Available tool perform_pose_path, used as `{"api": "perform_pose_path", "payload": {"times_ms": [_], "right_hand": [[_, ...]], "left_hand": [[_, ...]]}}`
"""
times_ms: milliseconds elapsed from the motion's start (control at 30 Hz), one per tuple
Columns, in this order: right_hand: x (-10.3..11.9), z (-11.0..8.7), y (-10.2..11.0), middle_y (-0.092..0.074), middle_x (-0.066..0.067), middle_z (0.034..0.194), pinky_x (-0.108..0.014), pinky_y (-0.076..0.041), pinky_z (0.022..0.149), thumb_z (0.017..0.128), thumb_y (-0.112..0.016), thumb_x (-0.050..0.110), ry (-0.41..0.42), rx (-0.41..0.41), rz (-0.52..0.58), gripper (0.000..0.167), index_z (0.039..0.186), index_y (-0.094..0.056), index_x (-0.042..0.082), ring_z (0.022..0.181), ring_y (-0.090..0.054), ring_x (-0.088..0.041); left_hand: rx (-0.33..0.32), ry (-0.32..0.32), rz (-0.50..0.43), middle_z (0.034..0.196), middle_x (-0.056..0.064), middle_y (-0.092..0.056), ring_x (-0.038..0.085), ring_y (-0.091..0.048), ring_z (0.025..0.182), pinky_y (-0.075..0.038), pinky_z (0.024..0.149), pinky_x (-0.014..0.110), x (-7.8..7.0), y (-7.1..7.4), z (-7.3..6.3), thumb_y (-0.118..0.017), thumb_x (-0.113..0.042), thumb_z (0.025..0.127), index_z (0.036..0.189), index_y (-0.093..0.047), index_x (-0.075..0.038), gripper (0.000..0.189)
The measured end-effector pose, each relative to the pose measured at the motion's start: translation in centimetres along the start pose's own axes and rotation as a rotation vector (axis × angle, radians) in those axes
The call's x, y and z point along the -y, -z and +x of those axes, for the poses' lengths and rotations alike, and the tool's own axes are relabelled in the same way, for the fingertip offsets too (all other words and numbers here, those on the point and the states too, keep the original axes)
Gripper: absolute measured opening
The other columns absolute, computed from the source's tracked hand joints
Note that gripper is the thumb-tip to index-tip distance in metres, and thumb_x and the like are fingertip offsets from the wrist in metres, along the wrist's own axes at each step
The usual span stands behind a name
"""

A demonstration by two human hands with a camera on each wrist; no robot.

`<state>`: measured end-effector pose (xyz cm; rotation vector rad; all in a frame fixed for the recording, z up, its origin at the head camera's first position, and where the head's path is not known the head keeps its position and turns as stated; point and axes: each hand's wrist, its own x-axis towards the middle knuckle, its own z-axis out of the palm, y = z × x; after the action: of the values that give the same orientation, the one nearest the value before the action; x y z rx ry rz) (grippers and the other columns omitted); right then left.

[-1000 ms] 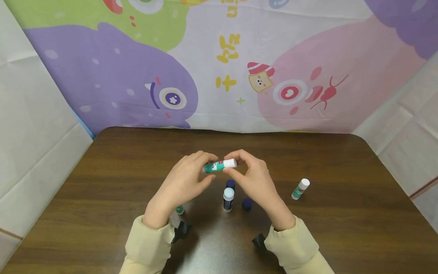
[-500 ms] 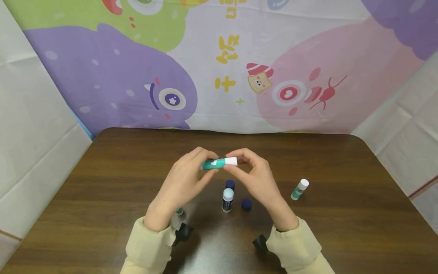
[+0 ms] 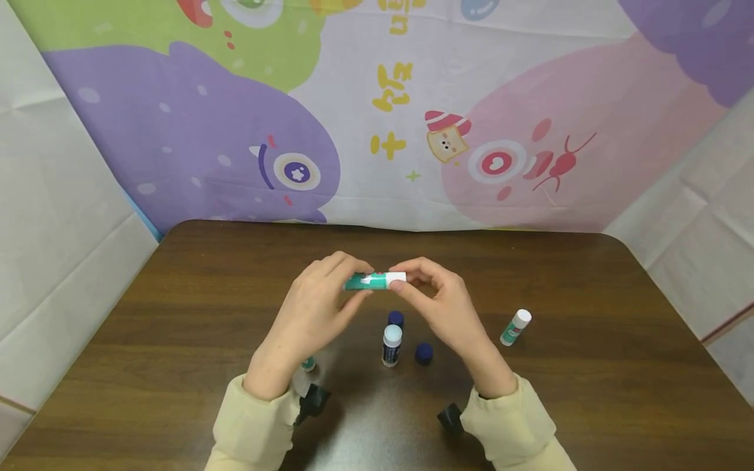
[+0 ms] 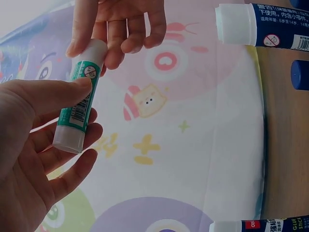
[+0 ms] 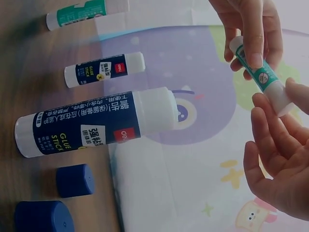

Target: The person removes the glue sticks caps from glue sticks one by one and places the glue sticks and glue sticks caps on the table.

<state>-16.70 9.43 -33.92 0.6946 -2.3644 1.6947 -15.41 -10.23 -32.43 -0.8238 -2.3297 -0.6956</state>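
Observation:
A green glue stick with a white cap (image 3: pixel 371 281) is held level above the table between both hands. My left hand (image 3: pixel 315 304) pinches its green body between thumb and fingers. At the other end, my right hand (image 3: pixel 442 304) pinches the white cap (image 5: pixel 278 98) with thumb and fingertips. The cap sits on the body, with no gap showing in the left wrist view. Below the hands stands a large navy glue stick (image 3: pixel 391 347), upright and uncapped, its pale top showing. Two dark blue caps (image 3: pixel 423 354) lie close to it.
Another green glue stick with a white cap (image 3: pixel 516 327) stands at the right. A smaller uncapped navy glue stick (image 5: pixel 104 70) and a further green one (image 5: pixel 82 13) show in the right wrist view. The brown table (image 3: pixel 589 392) ends at a cartoon-print cloth (image 3: pixel 383 196).
The held glue stick has turned from a slight slant to nearly level, its white end dipping a little. Both hands have kept their hold and barely moved.

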Motion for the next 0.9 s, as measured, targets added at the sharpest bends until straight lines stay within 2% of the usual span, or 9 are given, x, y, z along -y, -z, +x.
{"api": "perform_pose_path", "payload": {"times_ms": [267,533,900], "right_hand": [[0.1,0.03,0.16,-0.063,0.001,0.084,-0.033,-0.047,0.077,0.085,-0.064,0.023,0.016,-0.005,-0.024,0.016,0.099,-0.065,0.015,0.077,-0.059,-0.011],[0.15,-0.08,0.25,-0.064,0.002,0.084,-0.027,-0.046,0.076,0.084,-0.065,0.022,0.035,-0.002,-0.037,0.016,0.099,-0.065,0.015,0.077,-0.059,-0.011],[-0.12,0.01,0.28,-0.065,0.003,0.087,-0.029,-0.046,0.078,0.084,-0.065,0.022,0.075,0.003,-0.043,0.016,0.099,-0.065,0.017,0.079,-0.059,-0.011]], "left_hand": [[-0.005,-0.017,-0.002,0.088,-0.004,-0.06,0.009,-0.051,0.074,-0.042,0.069,0.025,0.01,-0.04,0.04,-0.072,-0.012,0.077,0.096,-0.061,-0.013,0.023],[-0.006,-0.029,-0.004,0.088,-0.005,-0.06,0.009,-0.051,0.074,-0.042,0.07,0.025,0.02,-0.12,-0.03,-0.073,-0.01,0.075,0.096,-0.061,-0.012,0.025],[-0.004,-0.021,-0.008,0.085,-0.004,-0.06,0.008,-0.05,0.073,-0.042,0.067,0.025,0.01,-0.03,0.0,-0.074,-0.01,0.075,0.095,-0.06,-0.012,0.024]]}}
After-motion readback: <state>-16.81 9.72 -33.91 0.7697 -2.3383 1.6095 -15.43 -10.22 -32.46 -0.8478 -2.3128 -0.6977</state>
